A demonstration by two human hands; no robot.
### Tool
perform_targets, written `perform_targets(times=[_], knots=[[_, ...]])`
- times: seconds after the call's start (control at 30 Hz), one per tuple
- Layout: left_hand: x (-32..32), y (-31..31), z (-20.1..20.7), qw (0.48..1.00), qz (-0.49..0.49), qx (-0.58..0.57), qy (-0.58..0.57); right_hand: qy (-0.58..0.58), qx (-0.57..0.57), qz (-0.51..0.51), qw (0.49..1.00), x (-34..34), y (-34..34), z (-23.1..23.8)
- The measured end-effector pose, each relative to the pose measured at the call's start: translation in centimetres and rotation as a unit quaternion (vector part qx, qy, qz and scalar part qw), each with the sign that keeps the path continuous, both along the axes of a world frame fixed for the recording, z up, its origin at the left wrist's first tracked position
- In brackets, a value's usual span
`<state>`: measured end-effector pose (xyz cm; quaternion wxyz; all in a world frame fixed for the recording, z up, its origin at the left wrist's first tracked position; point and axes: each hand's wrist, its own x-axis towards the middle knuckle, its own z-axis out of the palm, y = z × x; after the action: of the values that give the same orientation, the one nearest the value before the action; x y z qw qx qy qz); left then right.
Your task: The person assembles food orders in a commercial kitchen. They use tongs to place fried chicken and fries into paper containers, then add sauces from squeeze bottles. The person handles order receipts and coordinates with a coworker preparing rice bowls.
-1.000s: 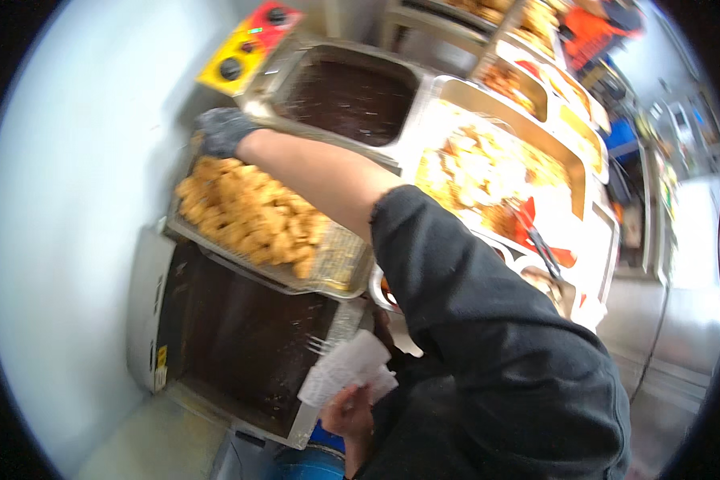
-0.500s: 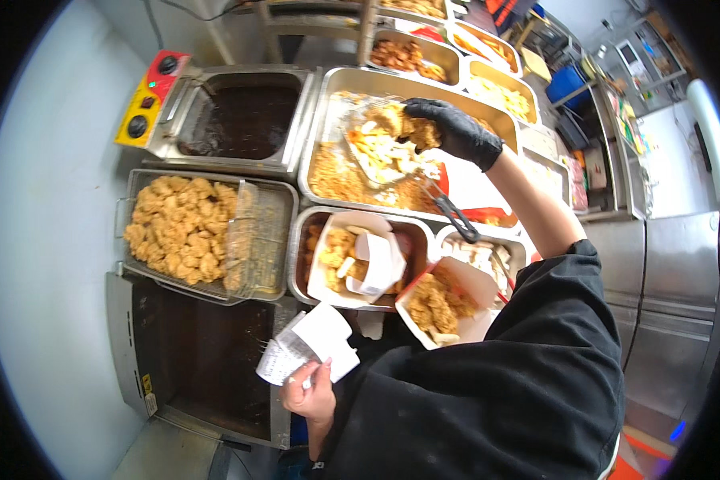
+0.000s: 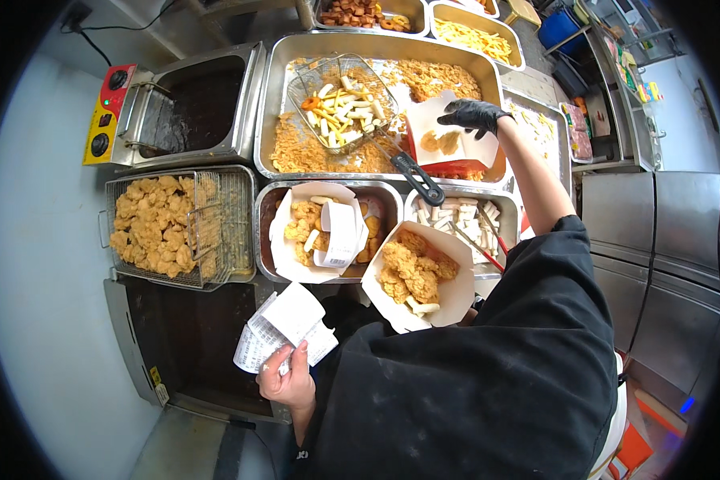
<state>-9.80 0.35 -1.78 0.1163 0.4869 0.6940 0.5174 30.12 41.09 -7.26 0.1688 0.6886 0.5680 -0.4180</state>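
My bare left hand (image 3: 290,382) pinches a bunch of white printed receipts (image 3: 284,328). My right hand (image 3: 476,118), in a black glove, is open at the upper edge of a white paper box (image 3: 468,148), its fingers stretched out. Inside that box lie a few fried pieces (image 3: 440,142). A wire skimmer (image 3: 356,104) with a black handle holds fries and pale sticks over the large tray of crumbed fried food (image 3: 320,152). Close to my body, an open box (image 3: 456,240) contains fried chicken (image 3: 416,272). To its left another box (image 3: 284,260) carries fried pieces and a curled receipt (image 3: 342,232).
On the left are a deep fryer (image 3: 204,108) with dark oil, a wire basket of fried chicken (image 3: 156,228), and a second dark fryer (image 3: 188,344). Red-handled tongs (image 3: 492,260) rest over a tray of pale sticks (image 3: 464,212). Trays of fries (image 3: 476,40) stand farther back.
My right hand has let go of the fried chicken and moved right, from over the skimmer to the box. My left hand still holds the receipts. The view has shifted.
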Motion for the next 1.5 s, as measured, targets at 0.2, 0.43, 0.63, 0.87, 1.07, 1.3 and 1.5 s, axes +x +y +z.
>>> perform_targets(times=[0.2, 0.43, 0.63, 0.87, 1.07, 1.3, 1.5], knots=[[-0.5, -1.0, -0.5, 0.999, 0.032, -0.001, -0.015, -0.004, 0.276, 0.296, 0.915, -8.5, 4.8, 8.1], [-2.7, -0.7, 0.4, 0.996, -0.017, -0.011, -0.086, 0.308, 0.224, 0.335, 0.862, -31.3, 5.0, 12.0], [-5.3, -1.6, -1.0, 0.998, -0.033, 0.010, -0.060, 0.315, 0.236, 0.529, 0.752, -53.4, -1.7, 6.8], [-8.2, -2.5, -2.1, 0.989, 0.000, -0.005, -0.145, 0.106, 0.352, 0.750, 0.550, -66.6, -8.1, 0.3], [-9.2, -3.3, -2.3, 0.988, 0.034, -0.011, -0.151, 0.152, 0.378, 0.763, 0.502, -69.2, -5.2, -3.4], [-8.9, -3.5, -3.1, 0.984, 0.042, 0.013, -0.170, 0.249, 0.340, 0.675, 0.606, -66.7, -3.1, -0.7], [-8.4, -3.9, -2.6, 0.986, 0.053, -0.025, -0.159, 0.353, 0.222, 0.539, 0.732, -61.9, -1.2, 1.8]])
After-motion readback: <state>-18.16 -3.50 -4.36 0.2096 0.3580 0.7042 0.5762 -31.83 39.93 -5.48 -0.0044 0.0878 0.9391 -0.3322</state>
